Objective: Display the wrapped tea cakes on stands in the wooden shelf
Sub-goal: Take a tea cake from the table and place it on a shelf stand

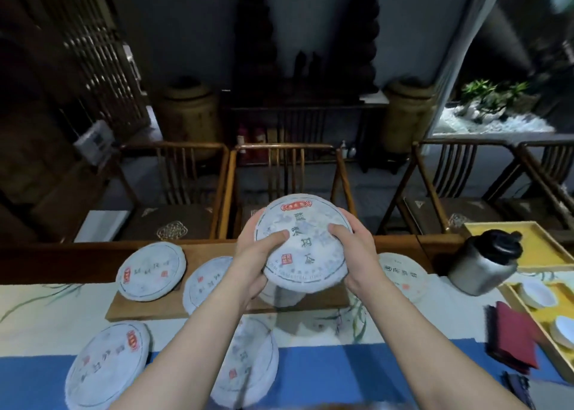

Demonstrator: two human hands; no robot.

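A tea shop or tea room: paper-wrapped tea cakes (151, 271) lie on the cloth-covered tabletop (403, 322), white cups (537, 293) on a yellow tray (546, 248) at right, wooden chairs (289, 173) and large clay jars (186, 114) beyond.

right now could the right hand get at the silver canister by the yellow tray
Probably not at once: the right hand and the left hand both grip the raised tea cake. The path to the silver canister itself looks open, once the cake is put down.
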